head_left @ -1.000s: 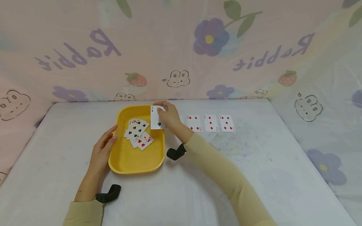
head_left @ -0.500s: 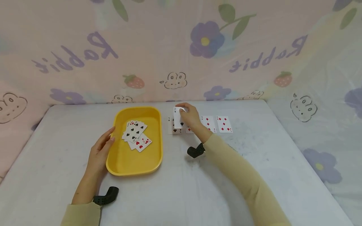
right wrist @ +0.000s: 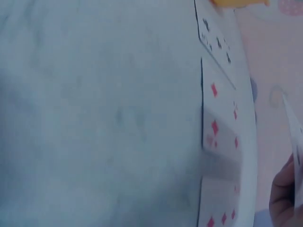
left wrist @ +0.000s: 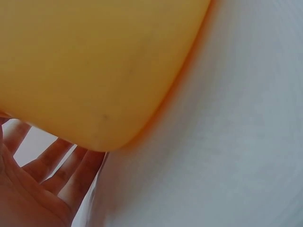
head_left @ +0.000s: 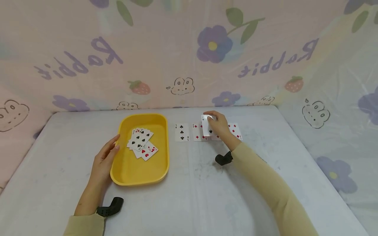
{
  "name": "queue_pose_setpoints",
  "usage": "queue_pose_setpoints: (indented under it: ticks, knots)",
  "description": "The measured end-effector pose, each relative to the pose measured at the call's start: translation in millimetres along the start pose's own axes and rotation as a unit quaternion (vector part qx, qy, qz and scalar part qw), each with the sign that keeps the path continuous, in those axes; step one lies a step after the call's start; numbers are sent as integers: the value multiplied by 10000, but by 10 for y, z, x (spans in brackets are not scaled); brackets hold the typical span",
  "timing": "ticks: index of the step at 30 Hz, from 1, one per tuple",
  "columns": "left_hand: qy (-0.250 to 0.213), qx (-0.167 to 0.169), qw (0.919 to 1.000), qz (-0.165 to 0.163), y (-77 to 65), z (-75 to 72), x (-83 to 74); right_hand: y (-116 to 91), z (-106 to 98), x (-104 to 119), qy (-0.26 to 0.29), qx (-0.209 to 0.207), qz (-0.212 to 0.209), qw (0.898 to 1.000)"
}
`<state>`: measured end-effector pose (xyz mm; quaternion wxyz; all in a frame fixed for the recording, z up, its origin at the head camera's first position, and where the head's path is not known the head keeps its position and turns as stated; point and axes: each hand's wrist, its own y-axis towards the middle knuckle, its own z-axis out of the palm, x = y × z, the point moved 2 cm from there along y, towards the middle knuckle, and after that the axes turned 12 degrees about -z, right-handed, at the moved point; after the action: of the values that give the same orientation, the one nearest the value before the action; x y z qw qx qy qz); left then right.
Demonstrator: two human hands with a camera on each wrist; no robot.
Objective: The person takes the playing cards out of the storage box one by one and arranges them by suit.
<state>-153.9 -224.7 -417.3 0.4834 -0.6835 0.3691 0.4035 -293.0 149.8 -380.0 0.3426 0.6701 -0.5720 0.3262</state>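
Observation:
My right hand (head_left: pixel 220 126) pinches a two of spades (head_left: pixel 206 130) between thumb and fingers, held face up above a row of cards. In that row lie a three of clubs (head_left: pixel 181 132), a four of diamonds (head_left: pixel 196 133), a mostly covered three of diamonds, and a five of diamonds (head_left: pixel 235 131) partly behind the hand. Against the left side of a yellow tray (head_left: pixel 143 178) rests my left hand (head_left: pixel 101 164); its fingers (left wrist: pixel 61 172) stretch along the outer wall in the left wrist view. A six of spades (head_left: pixel 140 140) tops the overlapping cards inside the tray.
The white-covered table (head_left: pixel 183 203) ends at a patterned cloth backdrop (head_left: pixel 165 59), with side cloths left and right. Heart cards (head_left: pixel 151 150) lie beside the six of spades. Each wrist wears a black camera.
My right hand has carried the two of spades rightward from over the tray, past the three of clubs, to above the diamond cards. My left hand stays at the tray.

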Motion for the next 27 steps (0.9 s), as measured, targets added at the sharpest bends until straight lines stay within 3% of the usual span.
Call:
queue_pose_setpoints:
  ticks: [7, 22, 27]
  knots:
    - [5, -12, 10000, 33, 4, -1, 10, -49, -271, -251, 208, -116, -90, 9997]
    - [198, -98, 9997, 86, -1, -4, -16, -101, -822, -649, -62, -667, 300, 9973]
    - [72, -45, 10000, 48, -1, 5, 1, -133, -969, -770, -220, -817, 680, 9941]
